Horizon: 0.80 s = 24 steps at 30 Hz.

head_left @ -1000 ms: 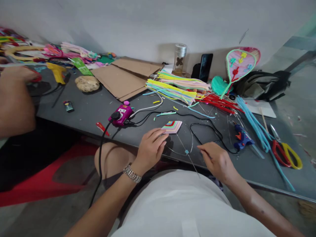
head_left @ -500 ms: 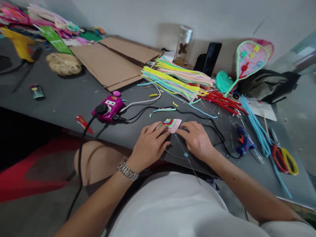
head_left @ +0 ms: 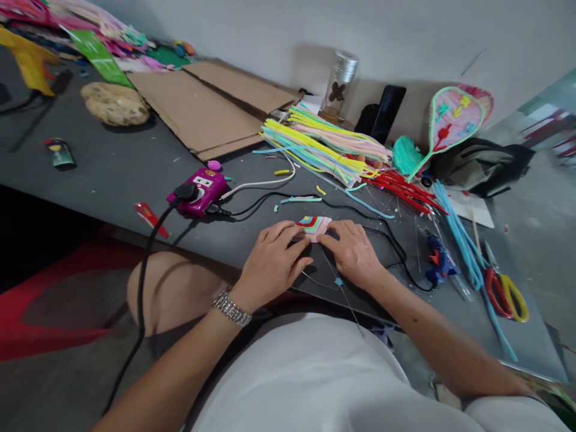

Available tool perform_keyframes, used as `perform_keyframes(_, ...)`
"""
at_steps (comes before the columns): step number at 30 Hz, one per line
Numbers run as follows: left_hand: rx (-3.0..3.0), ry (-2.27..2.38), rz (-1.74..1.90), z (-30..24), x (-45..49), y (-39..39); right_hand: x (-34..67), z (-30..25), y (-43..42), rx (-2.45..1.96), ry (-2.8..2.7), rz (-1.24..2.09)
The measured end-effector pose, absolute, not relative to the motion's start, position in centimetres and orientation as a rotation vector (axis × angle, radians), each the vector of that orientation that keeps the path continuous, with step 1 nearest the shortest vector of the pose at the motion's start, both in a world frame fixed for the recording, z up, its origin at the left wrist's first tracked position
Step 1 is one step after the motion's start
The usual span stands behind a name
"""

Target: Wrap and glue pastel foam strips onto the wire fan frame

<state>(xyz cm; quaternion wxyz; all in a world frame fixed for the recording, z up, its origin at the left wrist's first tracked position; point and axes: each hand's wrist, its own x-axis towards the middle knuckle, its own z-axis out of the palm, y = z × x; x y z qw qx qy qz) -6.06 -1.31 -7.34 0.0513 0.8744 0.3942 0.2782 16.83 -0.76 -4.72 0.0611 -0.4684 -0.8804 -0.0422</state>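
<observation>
A small striped piece (head_left: 315,225) of pink, yellow, green and red bands lies on the dark table (head_left: 117,174), fixed to a thin wire hoop with a stick (head_left: 346,297) that runs towards me. My left hand (head_left: 274,258), a metal watch on its wrist, has curled fingers pressed on the piece's left edge. My right hand (head_left: 353,252) grips its right edge with the fingertips. Both hands rest on the table close to its front edge.
A purple power strip (head_left: 198,191) with black cables sits left of my hands. A blue glue gun (head_left: 438,261) and red-yellow scissors (head_left: 504,294) lie to the right. Behind are pipe cleaner bundles (head_left: 319,150), cardboard (head_left: 211,114), a jar (head_left: 339,87) and a decorated fan (head_left: 452,120).
My right hand has moved from the table's front edge up to the striped piece and taken its right side. My left hand stays on the piece. The view has shifted right.
</observation>
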Motion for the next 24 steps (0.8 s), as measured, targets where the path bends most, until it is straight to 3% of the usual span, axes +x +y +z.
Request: perform_keyframes(24,2.633,1.199,0.865,-7.0,-6.1,-1.5,15.9,-4.5,1.0,-1.395,-2.638,-0.175)
